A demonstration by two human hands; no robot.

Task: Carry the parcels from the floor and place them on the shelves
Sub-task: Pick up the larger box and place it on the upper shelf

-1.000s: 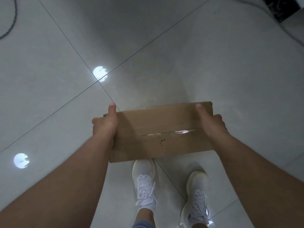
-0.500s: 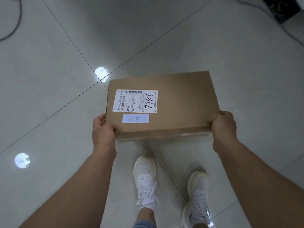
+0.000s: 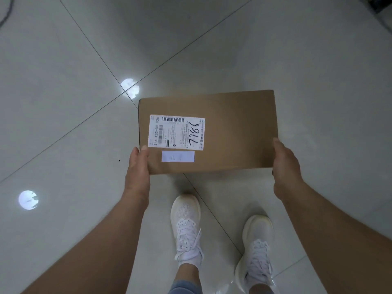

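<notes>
A flat brown cardboard parcel (image 3: 233,132) is held level above the floor, in front of my body. Its top face carries a white shipping label (image 3: 176,132) with "7786" handwritten on it, and a small pale sticker (image 3: 177,156) below that. My left hand (image 3: 137,166) grips the parcel's near left corner, thumb on top. My right hand (image 3: 285,164) clamps the near right edge. No shelves are in view.
Below is a glossy grey tiled floor (image 3: 63,124) with two round light reflections. My two white sneakers (image 3: 186,225) stand under the parcel. A dark cable (image 3: 5,13) lies at the top left and a dark object sits at the top right corner.
The parcel was turned over from its taped side to its labelled face, then levelled out flat. Both hands shifted from the far edge to the near corners.
</notes>
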